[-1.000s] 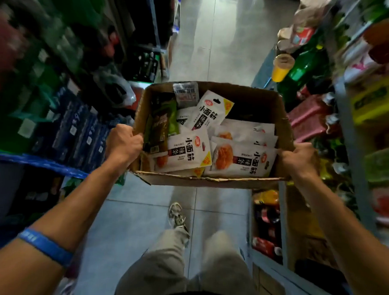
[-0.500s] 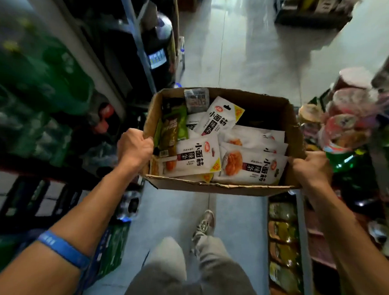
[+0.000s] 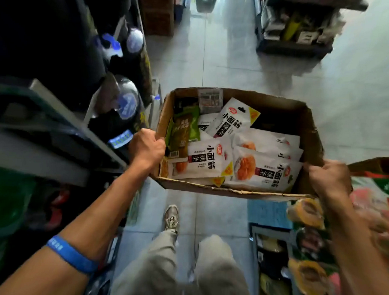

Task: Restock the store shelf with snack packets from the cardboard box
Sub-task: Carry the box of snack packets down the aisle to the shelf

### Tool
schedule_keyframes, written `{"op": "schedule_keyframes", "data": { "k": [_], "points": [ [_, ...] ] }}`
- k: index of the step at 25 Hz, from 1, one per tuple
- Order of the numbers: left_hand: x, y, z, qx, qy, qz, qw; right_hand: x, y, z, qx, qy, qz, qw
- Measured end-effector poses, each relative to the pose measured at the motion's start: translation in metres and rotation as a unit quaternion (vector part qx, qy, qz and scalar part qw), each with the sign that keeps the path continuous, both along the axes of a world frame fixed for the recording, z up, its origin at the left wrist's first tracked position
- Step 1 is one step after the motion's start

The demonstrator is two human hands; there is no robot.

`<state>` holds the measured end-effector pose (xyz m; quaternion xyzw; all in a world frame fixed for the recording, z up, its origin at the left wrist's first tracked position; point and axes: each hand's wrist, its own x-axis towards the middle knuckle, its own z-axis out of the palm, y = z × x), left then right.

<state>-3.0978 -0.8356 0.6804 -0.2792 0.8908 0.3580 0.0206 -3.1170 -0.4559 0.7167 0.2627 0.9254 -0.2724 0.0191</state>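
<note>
Two hands carry the cardboard box above the tiled aisle: the left hand curls its fingers over the box's left wall, the right hand grips its right wall. Inside the box lie white snack packets printed 小面筋 and 辣条, with a green packet against the left wall, its small print unreadable. Compared with half a second ago, a store shelf now shows far beyond the box, and the blue wristband sits lower.

a small shop aisle: grey metal shelf racks stocked with goods flank a pale tiled floor.
</note>
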Motion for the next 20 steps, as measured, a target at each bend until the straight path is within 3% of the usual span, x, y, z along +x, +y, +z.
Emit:
{"op": "schedule_keyframes", "data": {
  "k": [7, 20],
  "points": [
    [-0.245, 0.004, 0.026, -0.006, 0.0, -0.014, 1.0, -0.219, 0.0, 0.018, 0.017, -0.007, -0.008, 1.0],
    [-0.706, -0.007, 0.023, -0.003, -0.008, 0.072, 0.997, -0.738, -0.017, 0.006, 0.003, -0.013, 0.079, 0.997]
  ]
}}
